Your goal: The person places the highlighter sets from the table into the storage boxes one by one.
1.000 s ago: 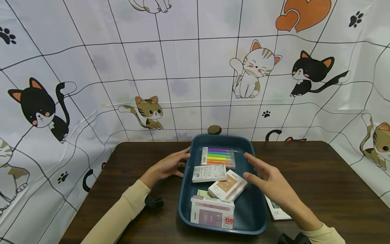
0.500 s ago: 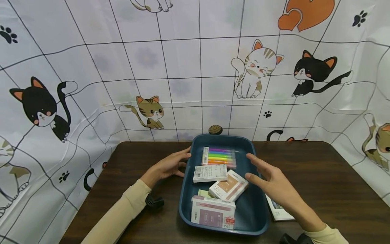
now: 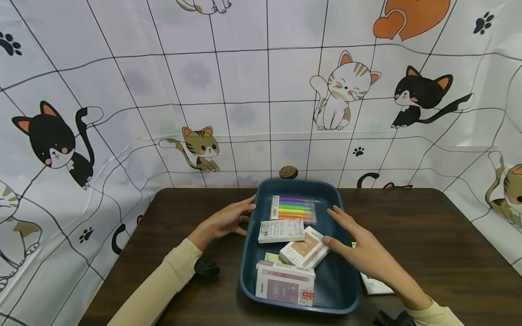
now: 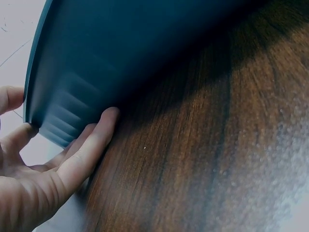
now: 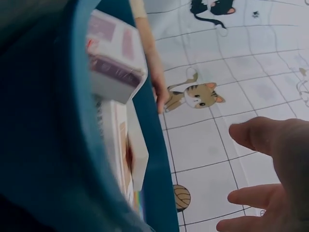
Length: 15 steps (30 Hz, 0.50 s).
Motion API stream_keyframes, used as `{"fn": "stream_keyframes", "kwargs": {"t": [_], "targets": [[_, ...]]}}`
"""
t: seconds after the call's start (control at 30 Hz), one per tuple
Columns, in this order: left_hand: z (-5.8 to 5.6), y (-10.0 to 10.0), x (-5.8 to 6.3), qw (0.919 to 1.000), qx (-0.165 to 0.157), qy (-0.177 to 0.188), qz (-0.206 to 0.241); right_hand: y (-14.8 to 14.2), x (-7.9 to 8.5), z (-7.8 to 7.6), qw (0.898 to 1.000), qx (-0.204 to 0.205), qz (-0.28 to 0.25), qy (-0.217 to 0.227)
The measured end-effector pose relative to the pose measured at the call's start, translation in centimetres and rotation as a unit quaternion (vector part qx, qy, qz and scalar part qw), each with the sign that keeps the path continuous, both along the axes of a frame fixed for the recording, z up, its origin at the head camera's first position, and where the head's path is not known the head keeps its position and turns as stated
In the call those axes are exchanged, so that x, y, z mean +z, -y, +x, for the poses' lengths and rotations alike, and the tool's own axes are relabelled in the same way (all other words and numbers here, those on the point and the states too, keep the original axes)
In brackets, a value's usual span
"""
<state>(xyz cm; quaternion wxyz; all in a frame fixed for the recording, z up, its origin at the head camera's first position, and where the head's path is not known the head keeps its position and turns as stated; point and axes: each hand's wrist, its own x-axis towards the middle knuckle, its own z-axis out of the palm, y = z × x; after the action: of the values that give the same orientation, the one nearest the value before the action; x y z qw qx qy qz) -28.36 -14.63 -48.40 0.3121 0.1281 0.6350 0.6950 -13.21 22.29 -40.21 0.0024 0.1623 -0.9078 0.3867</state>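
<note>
A blue plastic tray (image 3: 350,285) stands on the table, holding several flat packs. At its left rim my left hand (image 3: 226,222) holds on, with fingers against the outer wall (image 4: 72,106) in the left wrist view. My right hand (image 3: 363,249) hovers over the right rim, fingers spread and nothing in its grasp. Its thumb overlaps a white-and-orange box (image 3: 306,249) in the head view. Behind that lie a white box with printed text (image 3: 281,231) and a clear pack of rainbow-coloured pens (image 3: 293,208). Nearest the front is a white-and-purple box (image 3: 285,285).
Right of the tray, partly under my right forearm, lies a white booklet-like item (image 3: 375,285). The dark wood table (image 3: 428,244) backs onto a cat-patterned cloth (image 3: 244,113). A yellow-green piece (image 3: 273,258) peeks out between the boxes.
My right hand has shifted slightly left and down, its thumb now closer to the white-and-orange box. The left hand, tray and boxes stay put.
</note>
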Motion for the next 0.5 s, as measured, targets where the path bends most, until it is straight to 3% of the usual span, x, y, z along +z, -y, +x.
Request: {"fn": "stream_keyframes", "kwargs": {"t": [0.5], "targets": [[0.16,0.07,0.21,1.0000,-0.006,-0.005,0.000,-0.08,-1.08,0.32,0.990,0.034,0.131,-0.049]]}}
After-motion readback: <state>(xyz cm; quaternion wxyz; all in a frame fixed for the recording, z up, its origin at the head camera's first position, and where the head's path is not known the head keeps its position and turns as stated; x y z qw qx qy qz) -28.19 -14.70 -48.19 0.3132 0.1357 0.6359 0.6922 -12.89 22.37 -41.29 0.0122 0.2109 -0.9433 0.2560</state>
